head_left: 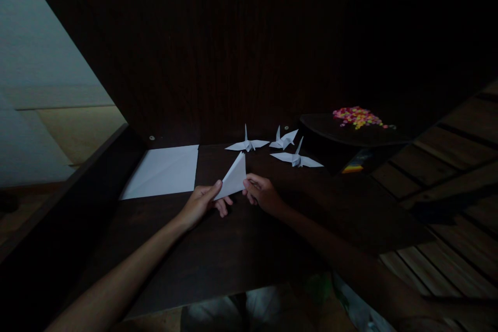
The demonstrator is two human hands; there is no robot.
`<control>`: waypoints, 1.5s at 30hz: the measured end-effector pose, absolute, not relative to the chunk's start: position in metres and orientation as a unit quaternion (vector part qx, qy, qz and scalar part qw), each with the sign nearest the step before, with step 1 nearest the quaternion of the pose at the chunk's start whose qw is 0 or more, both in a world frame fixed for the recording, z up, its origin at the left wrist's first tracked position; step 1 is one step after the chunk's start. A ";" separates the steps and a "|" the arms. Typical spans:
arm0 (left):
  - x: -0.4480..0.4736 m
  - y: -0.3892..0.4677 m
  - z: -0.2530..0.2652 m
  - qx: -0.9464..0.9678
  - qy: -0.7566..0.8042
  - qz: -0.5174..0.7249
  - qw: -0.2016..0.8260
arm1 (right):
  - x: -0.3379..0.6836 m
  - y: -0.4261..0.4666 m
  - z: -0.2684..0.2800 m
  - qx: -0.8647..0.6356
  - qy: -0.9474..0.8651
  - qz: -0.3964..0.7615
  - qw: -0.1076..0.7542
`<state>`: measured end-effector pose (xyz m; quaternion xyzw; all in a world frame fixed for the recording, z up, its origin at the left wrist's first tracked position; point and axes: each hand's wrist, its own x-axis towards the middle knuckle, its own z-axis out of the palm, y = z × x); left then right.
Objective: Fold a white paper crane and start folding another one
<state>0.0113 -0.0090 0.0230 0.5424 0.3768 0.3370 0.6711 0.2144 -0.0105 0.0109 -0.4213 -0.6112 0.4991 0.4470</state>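
A folded piece of white paper (pixel 234 176), narrowing to a point at its far end, is held just above the dark desk. My left hand (pixel 203 201) pinches its lower left corner, thumb on top and fingers beneath. At the lower right corner, my right hand (pixel 263 194) grips the paper between thumb and curled fingers. Beyond the hands stand three white origami cranes: one (pixel 248 145) at the left, one (pixel 284 139) at the back right and one (pixel 298 159) nearer. Flat white sheets (pixel 161 172) lie to the left of my left hand.
A rounded dark shelf (pixel 327 132) at the right carries a heap of small colourful pieces (pixel 360 116). Upright dark panels close off the desk's back (pixel 218 52) and left side (pixel 70 181). Wooden slats (pixel 459 264) show at the far right.
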 end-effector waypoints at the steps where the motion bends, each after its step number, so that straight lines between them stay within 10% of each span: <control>1: 0.011 -0.009 0.023 0.547 0.379 0.338 0.666 | 0.214 -0.010 0.010 -0.422 -0.610 0.500 0.447; 45: 0.017 -0.016 0.028 0.479 0.401 0.456 0.634 | 0.219 -0.012 0.017 -0.411 -0.450 0.589 0.531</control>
